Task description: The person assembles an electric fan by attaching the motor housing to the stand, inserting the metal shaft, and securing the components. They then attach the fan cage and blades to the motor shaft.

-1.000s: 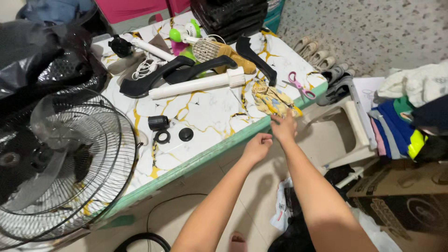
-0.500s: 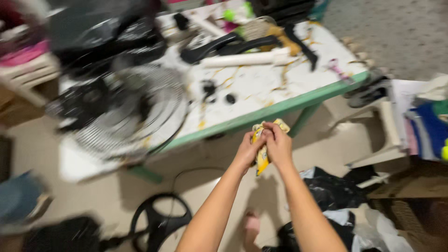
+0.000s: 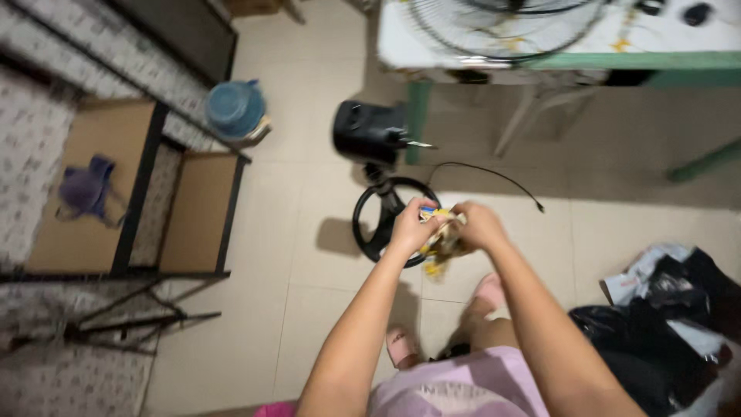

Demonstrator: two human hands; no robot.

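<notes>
Tiled floor (image 3: 309, 255) bears black fan base (image 3: 384, 220).

a black fan base (image 3: 386, 193) lies on the floor below the worktop (image 3: 540, 60); a blue jug (image 3: 235, 108) stands left of it.

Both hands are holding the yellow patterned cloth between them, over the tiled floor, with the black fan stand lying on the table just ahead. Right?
Not quite. In the head view the black fan stand is on the tiled floor, not on the table. The rest holds: left hand and right hand hold the yellow patterned cloth between them.
</notes>
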